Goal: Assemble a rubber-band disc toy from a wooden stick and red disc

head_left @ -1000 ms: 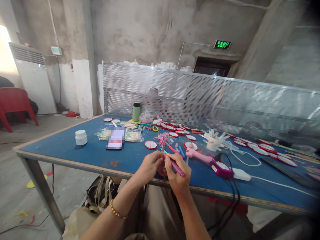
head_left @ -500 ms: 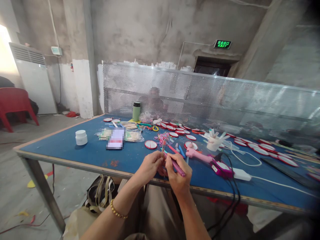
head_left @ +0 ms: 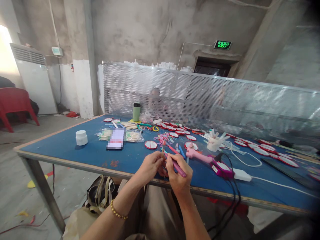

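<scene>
Still, both hands (head_left: pixel 165 168) keep their grip on the pink stick (head_left: pixel 176 165).

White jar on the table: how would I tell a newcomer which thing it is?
Find the blue table. Near its left end, left of the bag of wooden sticks, stands the white jar. It is the only squat, lidded white tub, standing alone.

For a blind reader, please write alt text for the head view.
The right hand grips a pink stick and the left hand pinches its far end, over the edge of a blue table. A pink glue gun lies beyond.
</scene>
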### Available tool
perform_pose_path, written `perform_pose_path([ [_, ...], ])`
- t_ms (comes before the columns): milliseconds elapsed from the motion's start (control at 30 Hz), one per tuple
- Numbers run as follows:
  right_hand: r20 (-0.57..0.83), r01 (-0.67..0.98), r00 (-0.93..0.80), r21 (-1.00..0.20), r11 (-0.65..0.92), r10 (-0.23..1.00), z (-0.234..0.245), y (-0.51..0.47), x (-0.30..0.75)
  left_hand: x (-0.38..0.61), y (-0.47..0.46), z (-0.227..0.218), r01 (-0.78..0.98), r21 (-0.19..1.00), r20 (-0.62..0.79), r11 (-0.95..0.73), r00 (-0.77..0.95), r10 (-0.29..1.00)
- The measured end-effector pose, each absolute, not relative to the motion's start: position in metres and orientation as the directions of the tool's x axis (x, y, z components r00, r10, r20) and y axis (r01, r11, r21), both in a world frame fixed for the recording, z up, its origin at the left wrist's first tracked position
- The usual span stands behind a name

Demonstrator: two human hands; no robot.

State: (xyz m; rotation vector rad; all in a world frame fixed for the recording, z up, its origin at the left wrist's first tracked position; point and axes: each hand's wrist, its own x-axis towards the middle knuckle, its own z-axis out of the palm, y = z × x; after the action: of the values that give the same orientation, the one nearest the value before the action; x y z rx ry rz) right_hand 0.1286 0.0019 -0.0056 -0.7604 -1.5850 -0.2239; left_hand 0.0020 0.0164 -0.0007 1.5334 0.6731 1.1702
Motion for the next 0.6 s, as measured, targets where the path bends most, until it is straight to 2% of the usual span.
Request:
perform_pose_path([
  [600, 0.941, 0.598, 0.029, -0.287, 0.748, 0.337, -0.0039, 0.0013, 0.1286, 0.0025, 0.0162, -0.0002, -0.147, 0.946, 0.324, -0.290, 0.361, 0.874],
])
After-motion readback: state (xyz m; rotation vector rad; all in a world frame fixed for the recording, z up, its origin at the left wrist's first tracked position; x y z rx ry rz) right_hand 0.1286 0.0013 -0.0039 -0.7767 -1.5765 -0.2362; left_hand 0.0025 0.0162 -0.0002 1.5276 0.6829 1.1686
